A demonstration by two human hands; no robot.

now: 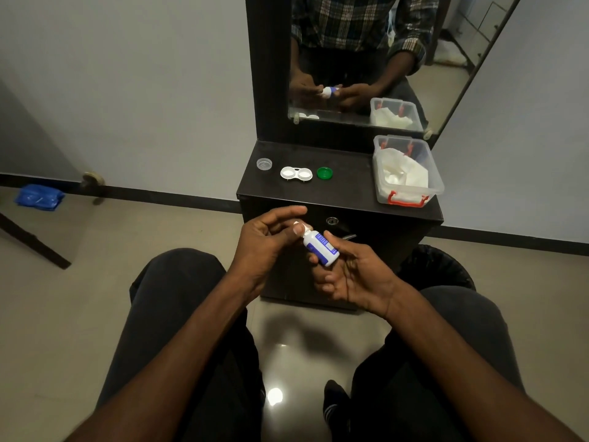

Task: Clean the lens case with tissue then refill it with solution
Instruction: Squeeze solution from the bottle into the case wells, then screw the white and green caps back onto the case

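A small white solution bottle [320, 248] with a blue label is held in front of the dark cabinet. My right hand [350, 275] grips its body between thumb and fingers. My left hand [267, 240] pinches the white cap at the bottle's top. On the cabinet top [344, 193] lies the white two-well lens case [296, 173], both wells uncovered. A clear cap [264, 163] sits to its left and a green cap [324, 173] to its right.
A clear plastic box [406, 173] with red clips holds white tissues at the cabinet's right end. A mirror [366, 59] stands behind. A black bin [436, 266] is on the floor at the right. A blue packet [38, 196] lies at the far left.
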